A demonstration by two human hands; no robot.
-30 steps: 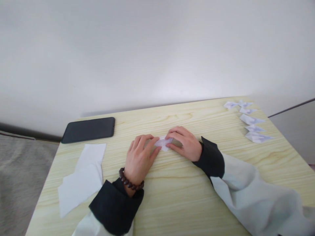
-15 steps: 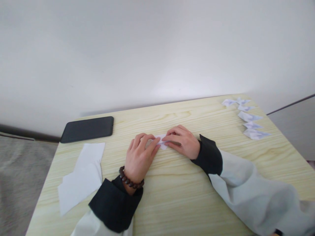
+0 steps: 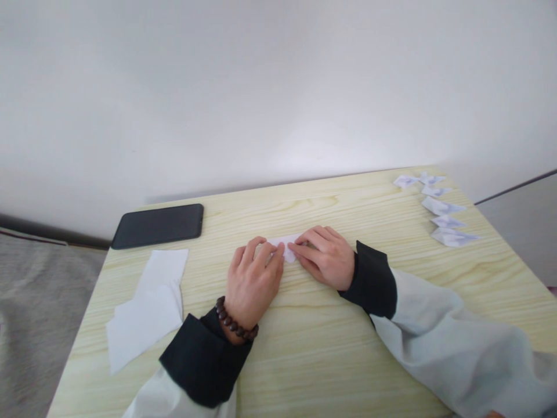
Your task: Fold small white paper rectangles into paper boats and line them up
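A small white folded paper piece (image 3: 285, 246) lies on the light wooden table (image 3: 313, 348) near its middle. My left hand (image 3: 255, 281), with a dark bead bracelet on the wrist, has its curled fingers pressing on the paper's left side. My right hand (image 3: 327, 257) presses down on the paper's right side with fingertips pinched on it. Both hands cover most of the paper; only a strip at its top edge shows between them.
A black phone (image 3: 159, 225) lies flat at the table's back left. Loose white paper sheets (image 3: 145, 307) sit near the left edge. Several small folded paper figures (image 3: 439, 209) line the back right corner. A pale wall stands behind the table.
My fingertips have closed in over the paper, and less of it shows than before. The hands stay at the same spot on the table.
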